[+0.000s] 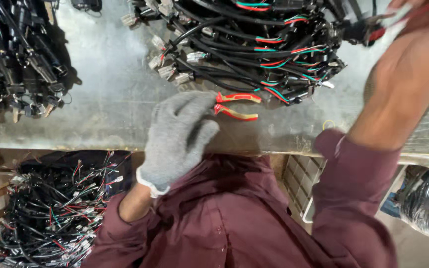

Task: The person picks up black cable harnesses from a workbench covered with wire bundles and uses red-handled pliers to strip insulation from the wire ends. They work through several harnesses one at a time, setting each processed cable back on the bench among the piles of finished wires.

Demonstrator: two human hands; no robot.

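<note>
Red-and-yellow-handled pliers [237, 105] lie on the bench [110, 94], long axis crosswise, handles pointing right; their head is hidden under the gloved left hand [179, 136], fingers curled around it. The right hand [408, 74] is blurred near the wire harness pile [254, 44]; its grip cannot be told.

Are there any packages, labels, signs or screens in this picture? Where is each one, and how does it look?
None can be seen: no package, label, sign or screen.
Grey metal workbench: holds piles of black cable harnesses with red and green wires.
Grey knitted glove on the left hand: at the red-and-yellow-handled pliers.
</note>
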